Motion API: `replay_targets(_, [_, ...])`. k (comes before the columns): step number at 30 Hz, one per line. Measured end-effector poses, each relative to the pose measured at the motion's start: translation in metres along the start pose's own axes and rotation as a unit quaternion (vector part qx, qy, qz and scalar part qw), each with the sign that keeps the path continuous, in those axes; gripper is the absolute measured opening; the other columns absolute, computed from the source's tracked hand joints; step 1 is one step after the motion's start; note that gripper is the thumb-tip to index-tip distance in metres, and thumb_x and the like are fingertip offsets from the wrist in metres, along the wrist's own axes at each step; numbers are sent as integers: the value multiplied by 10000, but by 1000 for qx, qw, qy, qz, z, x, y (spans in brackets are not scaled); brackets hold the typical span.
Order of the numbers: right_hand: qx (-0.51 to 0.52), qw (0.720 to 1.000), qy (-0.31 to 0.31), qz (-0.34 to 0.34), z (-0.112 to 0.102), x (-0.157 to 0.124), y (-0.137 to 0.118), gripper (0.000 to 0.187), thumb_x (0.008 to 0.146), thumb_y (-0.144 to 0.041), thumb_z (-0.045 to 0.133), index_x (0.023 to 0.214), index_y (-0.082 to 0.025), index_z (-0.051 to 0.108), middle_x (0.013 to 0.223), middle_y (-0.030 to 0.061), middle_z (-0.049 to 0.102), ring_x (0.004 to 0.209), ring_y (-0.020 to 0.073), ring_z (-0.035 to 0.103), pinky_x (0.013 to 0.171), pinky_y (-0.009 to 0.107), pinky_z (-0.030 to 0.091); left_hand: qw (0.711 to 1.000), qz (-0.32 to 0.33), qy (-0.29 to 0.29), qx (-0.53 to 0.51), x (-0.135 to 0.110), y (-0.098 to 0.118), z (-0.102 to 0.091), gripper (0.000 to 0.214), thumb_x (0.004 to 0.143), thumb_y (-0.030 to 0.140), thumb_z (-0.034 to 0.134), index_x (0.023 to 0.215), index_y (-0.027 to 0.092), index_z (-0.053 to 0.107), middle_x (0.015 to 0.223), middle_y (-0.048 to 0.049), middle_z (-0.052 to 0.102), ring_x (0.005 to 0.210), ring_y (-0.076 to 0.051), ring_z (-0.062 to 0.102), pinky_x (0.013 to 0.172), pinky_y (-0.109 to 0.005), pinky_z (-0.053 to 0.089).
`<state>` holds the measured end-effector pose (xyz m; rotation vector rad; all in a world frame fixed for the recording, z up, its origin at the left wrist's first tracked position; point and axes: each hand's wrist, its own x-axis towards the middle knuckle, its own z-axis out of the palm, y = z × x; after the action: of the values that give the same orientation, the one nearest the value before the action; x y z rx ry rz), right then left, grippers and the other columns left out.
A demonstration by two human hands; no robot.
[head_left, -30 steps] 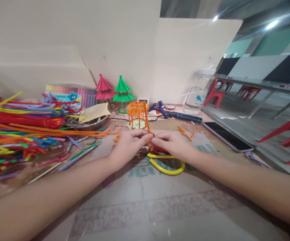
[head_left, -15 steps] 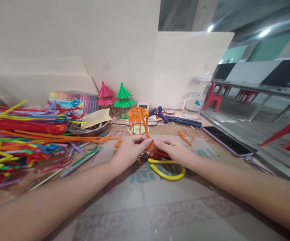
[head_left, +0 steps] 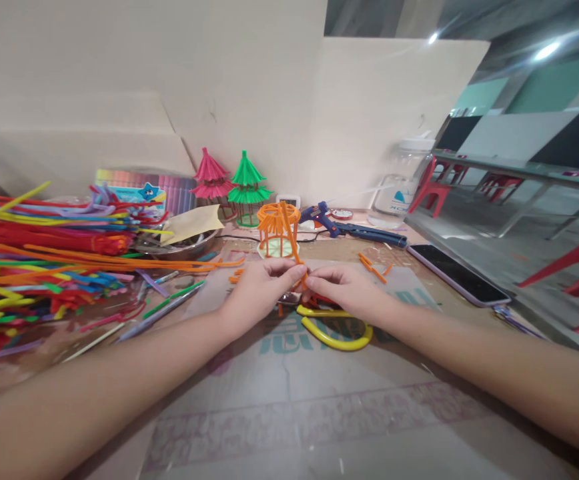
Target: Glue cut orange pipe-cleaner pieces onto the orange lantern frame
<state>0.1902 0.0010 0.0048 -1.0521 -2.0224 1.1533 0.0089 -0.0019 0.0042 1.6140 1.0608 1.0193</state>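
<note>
Both my hands meet at the middle of the table, fingertips pinched together on an orange pipe cleaner (head_left: pixel 295 250) that rises slanting up and back between them. My left hand (head_left: pixel 259 288) is closed on it from the left, my right hand (head_left: pixel 344 289) from the right. Just behind stands a small orange pipe-cleaner pavilion (head_left: pixel 277 230) on a pale round base. Under my right hand lies a pair of scissors with yellow handles (head_left: pixel 334 327).
A big heap of coloured pipe cleaners (head_left: pixel 44 257) fills the left. A pink model (head_left: pixel 211 180) and a green model (head_left: pixel 247 183) stand at the back, with a metal bowl (head_left: pixel 179 247), a blue glue gun (head_left: pixel 349 228), a phone (head_left: pixel 457 280) and a plastic jar (head_left: pixel 402 183).
My hands have stayed together on the orange pipe cleaner with only small finger movements. The view dipped and came back up.
</note>
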Motion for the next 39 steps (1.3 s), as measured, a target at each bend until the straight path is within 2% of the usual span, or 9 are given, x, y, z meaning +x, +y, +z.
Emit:
replay_targets(6, [9,1000,-2,12,0,0,-1,332,887,-375,509,710,-154,682,752,48,702,708,164,620,705,282,485,1000,-1,-11,-17,0,-2,-1,307,800,439,649,795,137,705,692,-23,700,623,-139,621,602,-241,493])
replay_targets(17, [49,999,16,-1,-2,-2,0,405,904,-461,501,725,-161,706,786,56,730,772,184,653,762,294,488,1000,9,1,21,0,1,-1,298,804,436,645,781,146,707,703,-23,704,644,-145,625,617,-242,495])
replay_targets(23, [33,999,2,6,1,1,3,342,880,-428,541,747,-154,696,764,41,703,704,154,614,696,275,477,999,16,2,35,0,2,-2,288,814,420,634,782,145,713,720,-27,707,651,-145,620,624,-239,487])
replay_targets(25, [33,999,1,15,1,1,4,318,867,-414,553,741,-157,690,740,34,691,674,147,600,666,268,473,999,26,0,45,-1,2,-2,281,822,407,625,763,147,714,706,-27,702,652,-145,616,626,-237,483])
replay_targets(30, [4,999,37,16,2,2,6,311,862,-404,552,730,-162,696,723,26,679,654,138,582,632,251,451,993,78,-46,72,-2,1,-2,258,862,366,583,793,157,717,761,-26,701,717,-148,624,664,-232,482])
replay_targets(32, [-9,999,40,16,3,2,6,307,861,-398,554,727,-162,698,709,24,676,641,137,576,617,248,444,991,89,-44,88,-2,0,-2,272,873,358,566,762,157,713,761,-28,699,732,-151,622,680,-236,480])
replay_targets(36, [-19,999,29,9,5,3,5,316,867,-389,538,702,-169,693,683,21,674,626,143,579,598,253,443,994,60,-29,84,-3,2,-2,300,866,375,562,716,162,709,718,-27,697,683,-151,610,647,-239,473])
replay_targets(39, [-52,998,21,-7,-1,3,1,336,876,-414,533,721,-172,707,704,27,689,648,157,593,603,264,445,996,42,-13,75,-3,3,-3,296,852,393,575,736,160,716,705,-19,693,660,-148,601,625,-235,462])
